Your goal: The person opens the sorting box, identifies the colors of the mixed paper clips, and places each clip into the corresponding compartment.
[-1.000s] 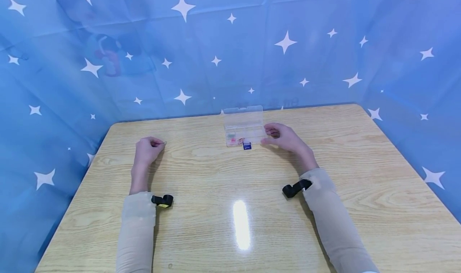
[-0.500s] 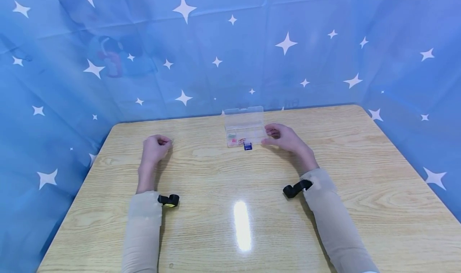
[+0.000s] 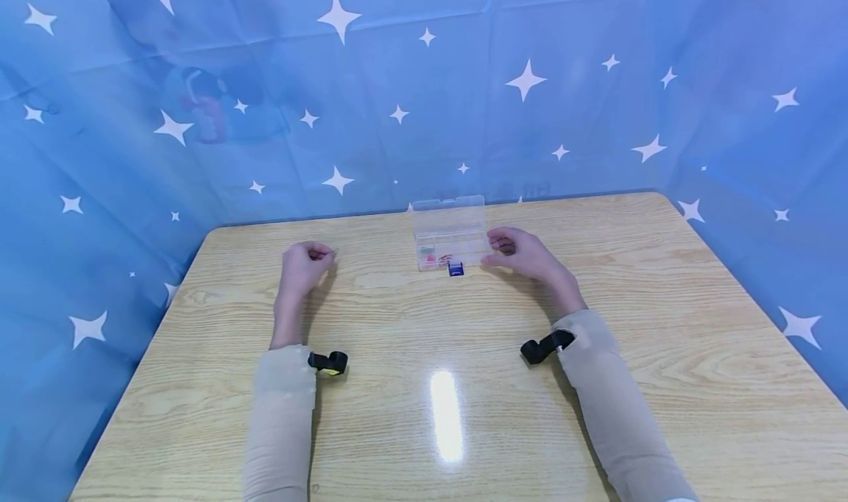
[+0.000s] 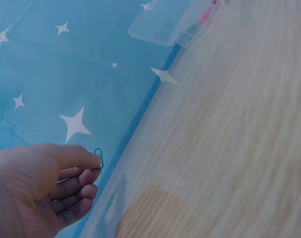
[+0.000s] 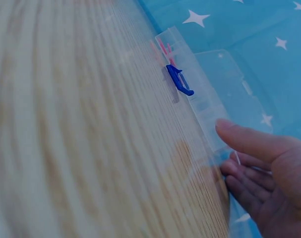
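A green paper clip is pinched between the thumb and forefinger of my left hand, its upper loop showing beyond the thumb. That hand is over the table's left half, well apart from the box. A clear plastic compartment box stands near the back edge with its lid raised. At the box's right end, my right hand holds it, thumb at the front corner and fingers around the end. Small pink and red pieces lie in the box's left compartments. On its front edge sits a dark blue plastic clasp.
The wooden table ends at a blue star-patterned cloth right behind the box. Bare tabletop lies between my left hand and the box. Each sleeve carries a black wrist camera.
My left hand has moved rightward and slightly farther back, toward the box, with the paper clip in its pinch. The right hand and the box stay in place.
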### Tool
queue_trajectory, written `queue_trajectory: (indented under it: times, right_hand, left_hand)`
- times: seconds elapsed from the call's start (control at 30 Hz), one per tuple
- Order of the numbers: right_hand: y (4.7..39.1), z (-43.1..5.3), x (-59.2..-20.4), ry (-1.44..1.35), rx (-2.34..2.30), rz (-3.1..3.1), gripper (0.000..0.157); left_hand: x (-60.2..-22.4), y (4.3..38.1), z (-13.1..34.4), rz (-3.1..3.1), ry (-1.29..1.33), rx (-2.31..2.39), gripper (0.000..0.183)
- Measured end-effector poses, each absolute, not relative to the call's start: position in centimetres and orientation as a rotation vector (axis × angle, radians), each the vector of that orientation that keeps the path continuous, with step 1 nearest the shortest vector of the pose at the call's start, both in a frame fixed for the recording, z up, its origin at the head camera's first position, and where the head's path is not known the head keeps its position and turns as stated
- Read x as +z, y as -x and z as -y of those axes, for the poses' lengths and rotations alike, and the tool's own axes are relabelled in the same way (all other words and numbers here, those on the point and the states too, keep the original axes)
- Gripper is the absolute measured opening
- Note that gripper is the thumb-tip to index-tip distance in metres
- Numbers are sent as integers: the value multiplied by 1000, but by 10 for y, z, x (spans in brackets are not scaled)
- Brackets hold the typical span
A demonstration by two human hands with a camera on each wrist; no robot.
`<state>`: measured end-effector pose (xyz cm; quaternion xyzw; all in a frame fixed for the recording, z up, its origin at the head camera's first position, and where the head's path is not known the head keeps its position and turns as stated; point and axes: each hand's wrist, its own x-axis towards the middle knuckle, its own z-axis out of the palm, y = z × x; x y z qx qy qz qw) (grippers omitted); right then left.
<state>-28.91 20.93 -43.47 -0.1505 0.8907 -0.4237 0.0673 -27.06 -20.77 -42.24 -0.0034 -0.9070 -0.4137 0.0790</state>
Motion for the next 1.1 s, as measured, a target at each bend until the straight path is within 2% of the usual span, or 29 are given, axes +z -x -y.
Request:
queue_trajectory:
  times: [1.1]
  right_hand:
    - [288,-208,-433,450,-1287,-2678,67]
  left_hand:
    - [-415,284,127,2610,218,-1447,14]
